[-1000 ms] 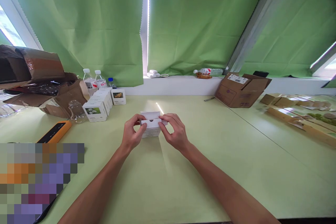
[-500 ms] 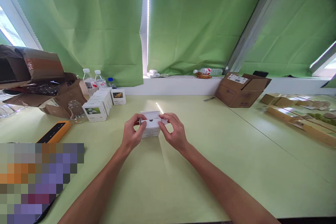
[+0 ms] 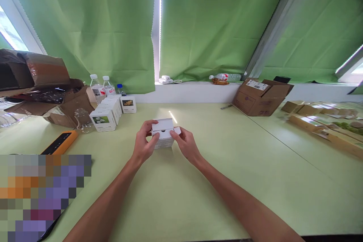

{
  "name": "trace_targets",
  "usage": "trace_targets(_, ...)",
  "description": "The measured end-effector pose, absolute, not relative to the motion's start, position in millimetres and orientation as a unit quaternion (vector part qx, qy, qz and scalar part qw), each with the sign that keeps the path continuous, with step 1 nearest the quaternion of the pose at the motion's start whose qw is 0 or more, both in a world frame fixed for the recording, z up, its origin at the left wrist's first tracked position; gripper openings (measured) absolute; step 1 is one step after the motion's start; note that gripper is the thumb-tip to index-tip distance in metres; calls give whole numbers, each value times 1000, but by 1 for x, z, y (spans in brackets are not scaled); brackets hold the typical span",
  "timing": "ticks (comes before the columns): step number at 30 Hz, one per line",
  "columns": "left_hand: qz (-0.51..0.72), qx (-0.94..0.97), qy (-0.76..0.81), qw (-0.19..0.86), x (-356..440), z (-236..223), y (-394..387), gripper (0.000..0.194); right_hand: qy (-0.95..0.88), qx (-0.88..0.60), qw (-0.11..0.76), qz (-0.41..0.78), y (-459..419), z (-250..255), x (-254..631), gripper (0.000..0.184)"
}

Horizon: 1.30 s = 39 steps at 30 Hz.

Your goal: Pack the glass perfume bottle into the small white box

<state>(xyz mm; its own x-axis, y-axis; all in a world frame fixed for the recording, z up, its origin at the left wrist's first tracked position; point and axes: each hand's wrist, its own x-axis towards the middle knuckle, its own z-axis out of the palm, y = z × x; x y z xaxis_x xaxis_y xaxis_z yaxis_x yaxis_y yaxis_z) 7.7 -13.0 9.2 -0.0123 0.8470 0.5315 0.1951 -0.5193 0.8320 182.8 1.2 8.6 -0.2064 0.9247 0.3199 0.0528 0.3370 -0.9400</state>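
Small white box (image 3: 163, 140) at 12 o'clock, low over pale green table (image 3: 227, 174), between both hands. Left hand (image 3: 144, 140): fingers curled, gripping box's left end. Right hand (image 3: 185, 144): fingers closed on right end. Box's inside hidden behind fingers. Pixelated patch (image 3: 42, 196) at 8 o'clock masks what lies there. White carton stack (image 3: 103, 119) at 10 o'clock.

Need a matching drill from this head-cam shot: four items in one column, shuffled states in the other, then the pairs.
Items:
1. white box
2. cardboard box
3. plastic bottle
4. orange-and-black device

States:
A. lying on its side on the sill
B. flat on the table, left of the hands
C. held by left hand and right hand
D. flaps open, at the table's back edge

Pairs: 1-C, 2-D, 3-A, 4-B
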Motion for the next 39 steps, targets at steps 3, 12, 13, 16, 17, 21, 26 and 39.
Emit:
trace_targets(3, 581, 648, 400, 286, 8, 9, -14, 31, -636, -377, 502, 449, 1, 9, 182, 30)
trace_targets(12, 581, 641, 398, 305, 9, 10, -13, 29, -638, -361, 496, 466, -2, 11, 181, 28)
trace_targets(13, 580, 640, 401, 305, 9, 9, -13, 28, -638, -359, 494, 469, -2, 11, 181, 28)
trace_targets(16, 577, 636, 418, 297, 9, 7, -13, 27, -637, -363, 493, 468, -3, 12, 181, 30)
trace_targets(17, 576, 635, 422, 295, 9, 7, -13, 28, -637, -366, 494, 466, -3, 12, 180, 31)
trace_targets(21, 571, 638, 414, 309, 8, 6, -12, 30, -645, -369, 486, 461, -4, 12, 181, 34)
trace_targets(26, 561, 642, 416, 316, 8, 7, -12, 31, -661, -368, 470, 455, -2, 9, 182, 34)
trace_targets(39, 524, 637, 438, 359, 13, 10, -15, 30, -719, -389, 418, 396, -2, 3, 182, 42)
